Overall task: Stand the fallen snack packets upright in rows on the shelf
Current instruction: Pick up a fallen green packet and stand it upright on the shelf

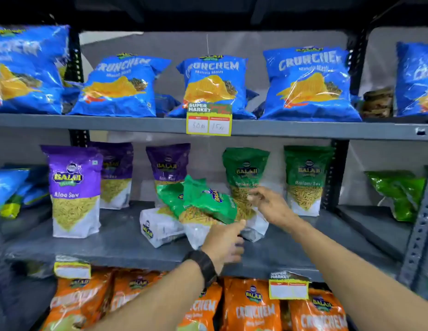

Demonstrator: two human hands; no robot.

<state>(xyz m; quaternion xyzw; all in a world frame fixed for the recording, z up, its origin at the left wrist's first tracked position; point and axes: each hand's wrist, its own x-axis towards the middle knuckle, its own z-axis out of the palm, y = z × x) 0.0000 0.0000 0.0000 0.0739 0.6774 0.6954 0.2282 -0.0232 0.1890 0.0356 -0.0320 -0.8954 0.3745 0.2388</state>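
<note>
Head view: left hand [226, 242] grips the lower end of the toppled green packet [208, 204]; right hand [268, 201] hovers unclenched just right of it. Packet's long axis slants up-left on the middle shelf [112, 242].

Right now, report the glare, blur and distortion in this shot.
Head view: glare streaks the blue Crunchem packets; right hand is motion-blurred, left hand slightly; wide-angle lens bows the shelf edge and tilts the uprights; corners fall dark.
</note>
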